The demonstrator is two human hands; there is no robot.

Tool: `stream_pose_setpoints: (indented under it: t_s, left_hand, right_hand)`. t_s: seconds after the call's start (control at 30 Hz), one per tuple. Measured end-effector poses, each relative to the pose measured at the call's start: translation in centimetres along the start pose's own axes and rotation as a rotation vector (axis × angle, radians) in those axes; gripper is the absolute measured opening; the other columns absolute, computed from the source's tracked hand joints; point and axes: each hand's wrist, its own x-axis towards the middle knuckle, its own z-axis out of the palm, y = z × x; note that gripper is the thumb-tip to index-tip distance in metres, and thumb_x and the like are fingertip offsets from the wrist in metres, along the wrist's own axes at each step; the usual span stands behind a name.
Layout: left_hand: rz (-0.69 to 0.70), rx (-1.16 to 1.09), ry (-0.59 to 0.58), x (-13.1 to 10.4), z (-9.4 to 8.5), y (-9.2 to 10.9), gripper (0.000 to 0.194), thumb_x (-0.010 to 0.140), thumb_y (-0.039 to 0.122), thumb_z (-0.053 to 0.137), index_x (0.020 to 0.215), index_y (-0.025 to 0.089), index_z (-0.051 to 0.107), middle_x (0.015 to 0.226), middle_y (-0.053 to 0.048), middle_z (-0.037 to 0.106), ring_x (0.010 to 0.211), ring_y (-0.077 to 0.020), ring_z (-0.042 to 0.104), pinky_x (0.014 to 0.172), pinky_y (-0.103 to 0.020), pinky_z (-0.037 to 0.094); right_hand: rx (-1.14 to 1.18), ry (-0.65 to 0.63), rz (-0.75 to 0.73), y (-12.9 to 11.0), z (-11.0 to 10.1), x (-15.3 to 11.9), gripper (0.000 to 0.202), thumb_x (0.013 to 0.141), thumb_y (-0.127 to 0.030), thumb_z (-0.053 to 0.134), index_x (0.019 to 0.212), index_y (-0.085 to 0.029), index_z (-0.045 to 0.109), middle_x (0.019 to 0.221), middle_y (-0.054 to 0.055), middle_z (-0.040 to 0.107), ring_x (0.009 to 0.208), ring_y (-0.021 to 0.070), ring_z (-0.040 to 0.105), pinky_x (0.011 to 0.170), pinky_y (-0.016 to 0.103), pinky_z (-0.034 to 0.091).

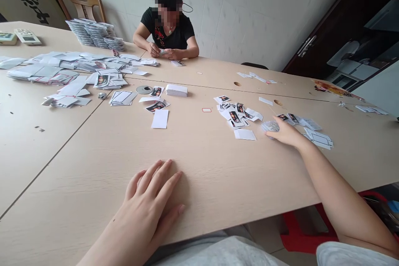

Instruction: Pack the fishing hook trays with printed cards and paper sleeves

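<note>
My left hand (152, 203) rests palm down on the pale wooden table (102, 166), its fingers spread and holding nothing. To the right, my right hand (285, 133) grips a small stack of clear plastic packets (270, 126) between thumb and fingers. Left of that hand lies a loose pile of dark-printed cards (236, 118), with a blank white card (245, 134) at its near edge. More clear packets (310, 124) and some black-outlined white cards (321, 138) lie just beyond my right wrist. A white card (160, 119) sits ahead of my left hand.
Across the table a person in a black top (168, 29) handles a small packet. Heaps of white envelopes (46, 70) and tall stacks of packets (93, 33) cover the far left. A white card stack (176, 90) stands mid-table. A red stool (299, 232) is below the near edge.
</note>
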Motion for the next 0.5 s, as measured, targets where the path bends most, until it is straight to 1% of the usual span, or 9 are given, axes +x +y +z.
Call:
stream_pose_setpoints:
  t_s: [0.07,0.13,0.23,0.3,0.37,0.4,0.43,0.47,0.5]
  left_hand:
    - [-0.003,-0.010,0.000,0.1,0.1,0.0,0.054,0.087,0.047,0.051,0.137,0.027,0.041,0.148,-0.005,0.037,0.135,-0.0309,0.032,0.106,-0.052,0.034]
    - [-0.001,-0.019,-0.011,0.1,0.0,0.1,0.054,0.088,0.046,0.050,0.138,0.028,0.040,0.148,-0.005,0.037,0.136,-0.0311,0.031,0.106,-0.052,0.034]
    - [-0.006,-0.018,-0.034,0.0,-0.3,0.3,0.053,0.089,0.046,0.049,0.138,0.029,0.039,0.148,-0.004,0.036,0.138,-0.0303,0.028,0.107,-0.051,0.033]
    - [-0.017,-0.012,-0.043,0.0,-0.4,0.4,0.052,0.089,0.046,0.048,0.137,0.028,0.040,0.149,-0.005,0.036,0.137,-0.0297,0.029,0.107,-0.051,0.033]
    - [-0.025,-0.013,-0.048,0.0,-0.5,0.5,0.052,0.089,0.046,0.048,0.137,0.028,0.041,0.149,-0.005,0.035,0.137,-0.0296,0.030,0.107,-0.051,0.033]
    - [-0.025,-0.020,-0.048,0.0,-0.5,0.5,0.052,0.089,0.046,0.049,0.137,0.028,0.042,0.149,-0.005,0.035,0.137,-0.0297,0.030,0.107,-0.051,0.033]
    - [-0.024,-0.029,-0.046,0.0,-0.5,0.5,0.051,0.089,0.046,0.049,0.136,0.028,0.042,0.148,-0.005,0.036,0.137,-0.0299,0.031,0.108,-0.051,0.033]
    - [-0.023,-0.039,-0.043,0.1,-0.5,0.5,0.051,0.089,0.046,0.049,0.136,0.028,0.042,0.148,-0.004,0.036,0.136,-0.0301,0.031,0.108,-0.051,0.033]
    - [-0.023,-0.046,-0.039,0.1,-0.5,0.5,0.051,0.089,0.046,0.050,0.136,0.028,0.043,0.148,-0.004,0.037,0.136,-0.0302,0.031,0.108,-0.051,0.033]
  right_hand:
    - [0.038,-0.035,-0.044,-1.0,-0.5,-1.8,0.084,0.079,-0.053,0.053,0.148,-0.015,0.023,0.154,0.010,0.024,0.140,0.0293,0.028,0.114,0.044,0.028]
    - [0.095,-0.101,-0.197,-3.0,-0.4,-4.2,0.081,0.081,-0.057,0.050,0.149,-0.023,0.022,0.154,0.006,0.025,0.140,0.0269,0.028,0.114,0.044,0.027]
    - [0.146,-0.204,-0.487,-7.1,1.1,-8.0,0.082,0.081,-0.059,0.051,0.149,-0.027,0.018,0.155,0.004,0.021,0.142,0.0251,0.024,0.115,0.044,0.027]
    - [0.138,-0.254,-0.606,-9.5,2.4,-9.6,0.085,0.079,-0.061,0.054,0.149,-0.029,0.018,0.155,0.004,0.020,0.142,0.0265,0.023,0.114,0.046,0.028]
    - [0.157,-0.242,-0.676,-10.4,2.9,-9.5,0.090,0.076,-0.065,0.055,0.149,-0.027,0.018,0.156,0.005,0.016,0.144,0.0283,0.016,0.114,0.049,0.025]
    - [0.191,-0.209,-0.680,-10.1,2.8,-8.8,0.089,0.077,-0.067,0.052,0.149,-0.026,0.019,0.156,0.006,0.016,0.144,0.0282,0.014,0.115,0.049,0.024]
    - [0.239,-0.148,-0.657,-9.3,2.4,-7.5,0.084,0.080,-0.067,0.046,0.149,-0.025,0.020,0.156,0.007,0.017,0.144,0.0272,0.015,0.115,0.048,0.023]
    - [0.298,-0.050,-0.582,-7.9,1.8,-5.9,0.073,0.087,-0.063,0.033,0.148,-0.024,0.022,0.155,0.007,0.021,0.143,0.0243,0.019,0.115,0.046,0.023]
    - [0.319,0.093,-0.469,-6.2,1.2,-3.9,0.065,0.092,-0.059,0.022,0.147,-0.024,0.025,0.154,0.007,0.026,0.143,0.0219,0.021,0.116,0.045,0.021]
